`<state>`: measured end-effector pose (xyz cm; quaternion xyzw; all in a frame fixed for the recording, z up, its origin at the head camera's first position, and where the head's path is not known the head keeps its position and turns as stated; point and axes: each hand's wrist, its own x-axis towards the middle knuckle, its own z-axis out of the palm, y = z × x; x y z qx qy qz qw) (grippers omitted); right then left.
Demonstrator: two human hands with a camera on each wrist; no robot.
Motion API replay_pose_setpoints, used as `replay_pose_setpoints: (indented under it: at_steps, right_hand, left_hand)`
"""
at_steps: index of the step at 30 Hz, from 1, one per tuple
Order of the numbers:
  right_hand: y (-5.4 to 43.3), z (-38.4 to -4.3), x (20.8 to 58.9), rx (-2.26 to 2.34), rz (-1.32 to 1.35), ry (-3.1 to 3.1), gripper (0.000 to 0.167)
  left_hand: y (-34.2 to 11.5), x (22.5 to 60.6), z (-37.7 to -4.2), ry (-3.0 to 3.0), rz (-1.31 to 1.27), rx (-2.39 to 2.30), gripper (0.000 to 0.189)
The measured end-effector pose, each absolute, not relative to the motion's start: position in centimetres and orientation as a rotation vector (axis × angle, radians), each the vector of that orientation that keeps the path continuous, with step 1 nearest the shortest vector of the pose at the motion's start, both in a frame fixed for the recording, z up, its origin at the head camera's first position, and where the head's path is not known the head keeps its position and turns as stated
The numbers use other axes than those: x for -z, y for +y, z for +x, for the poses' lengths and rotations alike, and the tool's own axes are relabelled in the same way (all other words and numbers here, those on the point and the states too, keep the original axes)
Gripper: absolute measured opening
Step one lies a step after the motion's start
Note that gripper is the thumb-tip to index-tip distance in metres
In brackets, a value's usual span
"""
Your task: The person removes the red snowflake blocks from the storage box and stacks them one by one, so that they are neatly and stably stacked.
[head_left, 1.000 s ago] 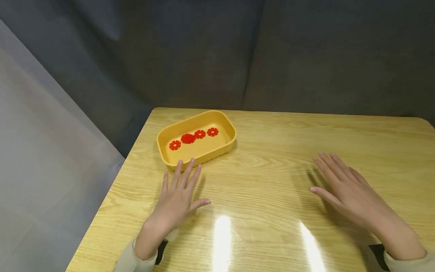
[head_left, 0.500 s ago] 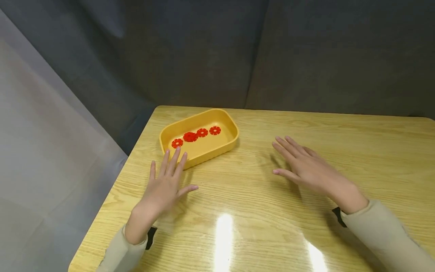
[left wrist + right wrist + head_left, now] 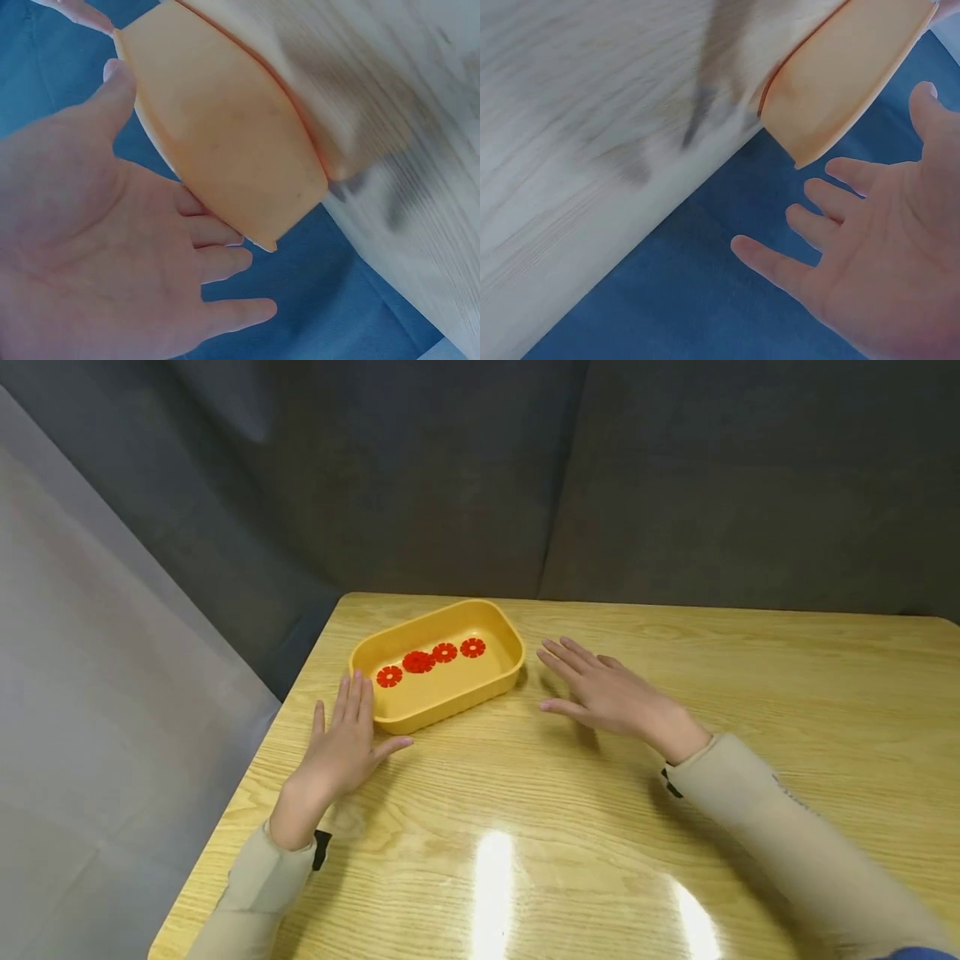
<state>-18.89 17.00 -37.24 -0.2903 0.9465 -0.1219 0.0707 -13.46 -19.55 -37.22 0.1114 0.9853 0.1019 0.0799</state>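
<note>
A yellow rectangular plastic tray (image 3: 450, 703) sits at a slant near the table's back left, with several red notched discs (image 3: 472, 647) lying in a row on its floor. At its left end is my left hand (image 3: 341, 756), fingers straight and thumb spread, fingertips right at the rim. The left wrist view has the palm of that left hand (image 3: 112, 232) facing the tray's outer wall (image 3: 225, 127). To the right of the tray, a small gap away, my right hand (image 3: 607, 693) hovers with straight fingers pointing towards it. Neither hand grips anything.
The light wooden table (image 3: 600, 843) carries two bright glare patches at the front. Dark grey cloth (image 3: 450, 477) hangs behind its back edge, and a paler grey sheet (image 3: 97, 710) hangs along the left side.
My right hand has moved far to the left and forward, coming close to the tray. My left hand has shifted left and forward to the tray's left end. The tray stays in place.
</note>
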Motion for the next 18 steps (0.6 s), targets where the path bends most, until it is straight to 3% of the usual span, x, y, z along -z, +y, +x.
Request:
replay_pose_setpoints:
  at_steps: [18]
  right_hand:
    - [14.2, -20.8, 38.1, 0.416, -0.949, 2.805, 0.08]
  left_hand:
    - [-19.9, 37.6, -13.9, 2.999, 0.263, -0.246, 0.105]
